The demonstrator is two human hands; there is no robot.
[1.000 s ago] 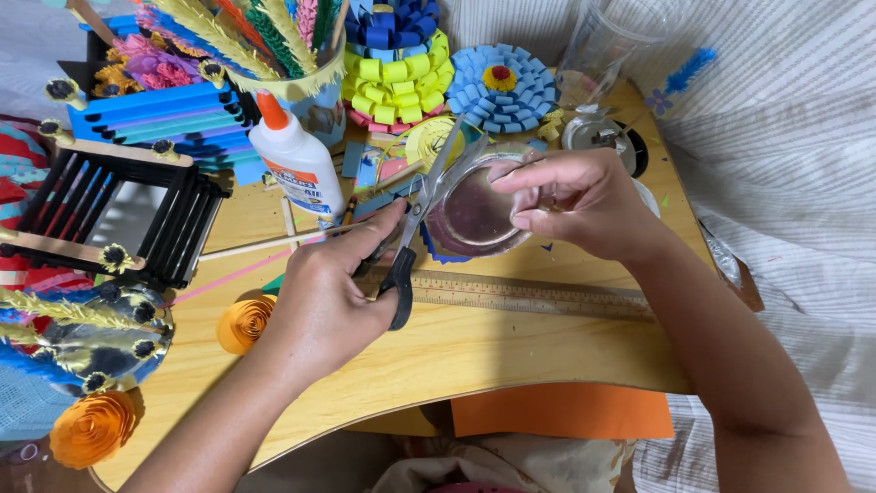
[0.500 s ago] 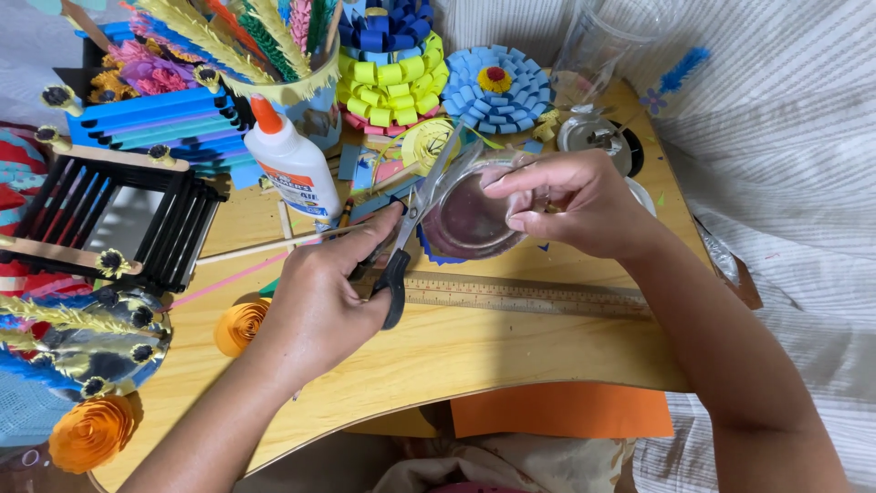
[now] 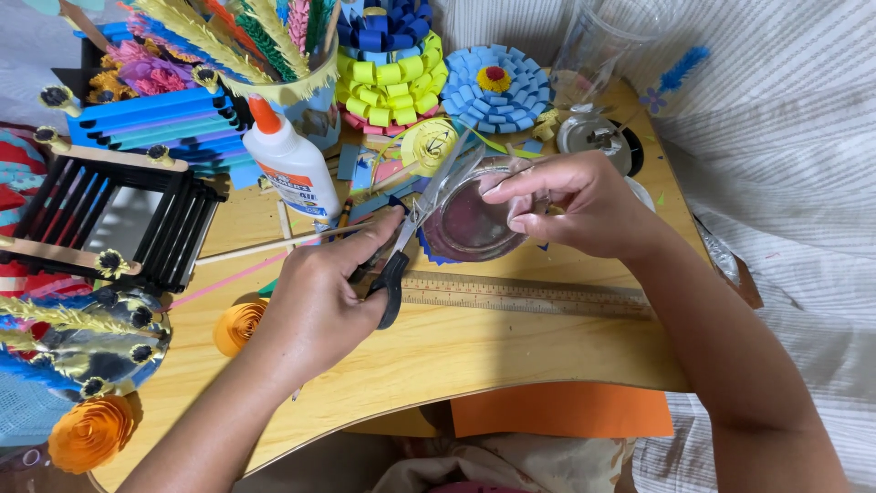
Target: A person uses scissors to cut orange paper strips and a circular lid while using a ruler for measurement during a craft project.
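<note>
In the head view, the left hand (image 3: 319, 301) is curled through the black handles of a pair of scissors (image 3: 406, 242), fingers closed around them, with the metal blades angled up and to the right toward a clear plastic piece (image 3: 470, 215). The right hand (image 3: 575, 205) pinches the far rim of that plastic piece between thumb and fingertips, the other fingers loosely bent; the piece is round, glossy and see-through, held just above the wooden table (image 3: 456, 347) near its middle. How far apart the blades stand cannot be told. Just below the hands a flat wooden ruler (image 3: 529, 297) lies across the smooth, pale tabletop. A white glue bottle (image 3: 287, 164) with an orange tip stands left of the scissors. Behind it a paper-wrapped cup (image 3: 301, 96) holds upright fringed paper stems in yellow, green and red. A blue folded-paper flower (image 3: 493, 87) and a yellow looped-paper flower (image 3: 388, 82) sit at the back, and an orange rolled paper rose (image 3: 91, 434) lies at the near left edge.
</note>
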